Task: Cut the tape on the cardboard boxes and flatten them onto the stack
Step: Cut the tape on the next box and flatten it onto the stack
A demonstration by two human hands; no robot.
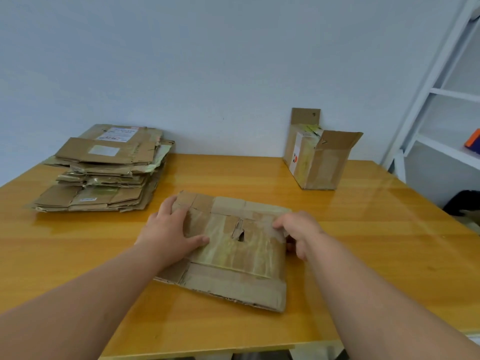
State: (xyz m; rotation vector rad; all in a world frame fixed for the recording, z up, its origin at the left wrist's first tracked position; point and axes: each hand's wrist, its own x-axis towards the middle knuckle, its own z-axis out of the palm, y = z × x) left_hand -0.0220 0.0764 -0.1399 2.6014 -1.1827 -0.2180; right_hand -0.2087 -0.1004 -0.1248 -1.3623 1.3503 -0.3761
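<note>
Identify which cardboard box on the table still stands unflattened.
The brown cardboard box with open flaps at the far right, by the wall; the others lie flat.

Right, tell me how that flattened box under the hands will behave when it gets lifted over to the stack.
The flattened box is probably light and fairly stiff, since it lies in thin flat layers. Its torn middle and creased, taped flaps suggest it may bend or spring open there. Gripping both sides, as the left hand and right hand sit now, should keep it together.

We see a glossy yellow wooden bench [363,229] against a pale blue wall [207,61]. Past its right edge stands a white shelf [441,92] holding an orange object [473,141].
</note>
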